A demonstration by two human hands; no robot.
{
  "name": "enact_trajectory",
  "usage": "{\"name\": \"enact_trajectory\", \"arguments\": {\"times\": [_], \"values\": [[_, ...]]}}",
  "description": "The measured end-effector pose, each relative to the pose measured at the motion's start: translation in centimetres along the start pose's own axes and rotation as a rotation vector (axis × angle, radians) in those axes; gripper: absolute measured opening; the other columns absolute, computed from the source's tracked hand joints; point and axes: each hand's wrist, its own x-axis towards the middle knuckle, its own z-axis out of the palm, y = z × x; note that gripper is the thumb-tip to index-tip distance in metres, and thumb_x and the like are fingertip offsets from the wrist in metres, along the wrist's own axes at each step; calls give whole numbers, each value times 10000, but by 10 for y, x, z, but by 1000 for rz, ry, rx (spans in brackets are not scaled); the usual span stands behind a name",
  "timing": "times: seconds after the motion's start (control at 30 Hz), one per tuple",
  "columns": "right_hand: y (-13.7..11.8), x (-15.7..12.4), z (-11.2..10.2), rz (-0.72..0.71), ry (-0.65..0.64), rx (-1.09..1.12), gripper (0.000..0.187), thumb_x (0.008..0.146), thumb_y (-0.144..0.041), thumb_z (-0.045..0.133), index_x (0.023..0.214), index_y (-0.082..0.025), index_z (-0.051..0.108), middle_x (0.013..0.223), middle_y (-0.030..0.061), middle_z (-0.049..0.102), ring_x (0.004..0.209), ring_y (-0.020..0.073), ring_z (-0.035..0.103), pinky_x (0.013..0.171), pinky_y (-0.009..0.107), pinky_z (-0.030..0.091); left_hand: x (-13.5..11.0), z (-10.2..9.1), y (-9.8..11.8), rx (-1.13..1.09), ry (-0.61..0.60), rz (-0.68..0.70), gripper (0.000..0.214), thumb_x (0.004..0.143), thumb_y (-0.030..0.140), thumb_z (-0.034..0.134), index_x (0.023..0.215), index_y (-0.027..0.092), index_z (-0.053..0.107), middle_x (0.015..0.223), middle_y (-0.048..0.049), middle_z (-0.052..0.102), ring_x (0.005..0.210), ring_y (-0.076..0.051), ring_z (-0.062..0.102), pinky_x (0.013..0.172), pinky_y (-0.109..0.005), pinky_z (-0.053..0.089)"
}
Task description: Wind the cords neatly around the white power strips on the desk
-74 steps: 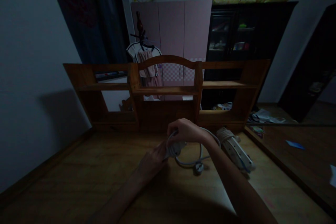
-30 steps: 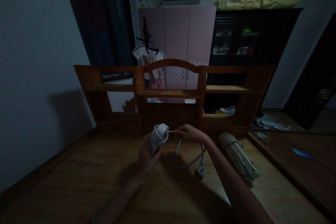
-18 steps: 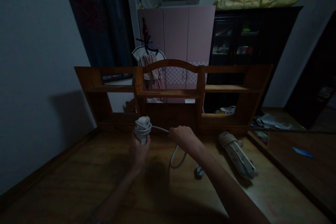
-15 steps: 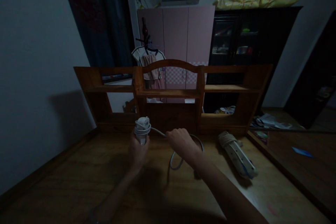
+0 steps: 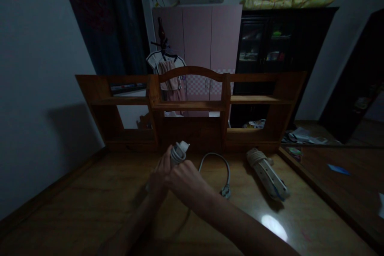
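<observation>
My left hand (image 5: 159, 173) is wrapped around a white power strip (image 5: 184, 146), whose far end sticks up past the fingers. Turns of grey-white cord (image 5: 177, 154) circle it near that end. My right hand (image 5: 186, 177) is closed close against the left, on the cord at the strip's side; its fingertips are hidden. A loose loop of the cord arcs over the wooden surface to the right and ends in a plug (image 5: 225, 191). Farther right lies another power strip (image 5: 267, 177) with its cord wound around one end.
A low wooden shelf unit (image 5: 192, 106) stands along the far edge of the wooden surface (image 5: 99, 204). Behind it are a pink wardrobe (image 5: 196, 36), a dark cabinet (image 5: 288, 60) and hanging clothes (image 5: 166, 70). A wall (image 5: 39, 88) borders the left side.
My right hand has moved left and down with the cord, now against my left hand. The held power strip has tilted rightward. The plug has come into sight, and the view has shifted slightly.
</observation>
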Motion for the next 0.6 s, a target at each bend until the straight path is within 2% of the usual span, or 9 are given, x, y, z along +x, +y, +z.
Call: {"name": "enact_trajectory", "arguments": {"times": [0.07, 0.17, 0.27, 0.33, 0.43, 0.53, 0.6], "values": [[4, 1, 0, 41, 8, -60, 266, 905, -34, 416, 941, -79, 675, 852, 175, 685, 836, 280, 638, 711, 379, 457, -3, 1, 3, 12, -50, 113, 565, 892, 148, 445, 1431, 211, 289, 1321, -118, 537, 1120, -228, 572, 855, -307, 485], [24, -4, -6, 87, 62, -96, 196, 887, -66, 485, 942, -100, 670, 861, 145, 686, 812, 260, 641, 667, 343, 442, -3, 4, 1, 55, -97, 239, 585, 839, 86, 466, 1396, 200, 330, 1245, -114, 576, 1107, -217, 568, 864, -310, 482], [54, -14, -16, 164, 63, 18, 105, 855, -204, 613, 934, -180, 677, 857, 76, 692, 791, 217, 648, 635, 280, 405, -2, 9, -3, 112, -107, 325, 548, 818, 67, 464, 1345, 187, 375, 1205, -114, 584, 1079, -212, 576, 880, -325, 479], [73, -18, -20, 158, 34, 181, 175, 781, -303, 711, 940, -238, 678, 870, 21, 692, 812, 186, 644, 624, 235, 383, -2, 12, -4, 125, -123, 363, 472, 829, 81, 460, 1288, 183, 417, 1137, -101, 603, 1003, -199, 601, 860, -321, 489], [89, -21, -16, 131, -32, 366, 280, 682, -311, 778, 938, -253, 679, 843, -16, 683, 774, 153, 629, 588, 197, 362, -6, 17, -2, 160, -149, 420, 447, 835, 87, 461, 1270, 181, 420, 1048, -81, 613, 903, -193, 622, 790, -313, 513], [93, -19, -9, 105, -54, 410, 298, 643, -290, 784, 920, -238, 685, 822, -19, 673, 729, 142, 607, 559, 194, 349, -11, 20, 2, 195, -161, 448, 552, 842, 71, 443, 1368, 176, 315, 1037, -84, 612, 869, -190, 633, 737, -300, 525], [93, -18, -7, 89, -47, 415, 289, 644, -274, 776, 916, -234, 687, 832, -20, 671, 729, 139, 597, 562, 194, 348, -13, 21, 3, 197, -178, 432, 555, 843, 62, 435, 1373, 173, 314, 1005, -79, 618, 831, -183, 642, 698, -280, 527]]}}
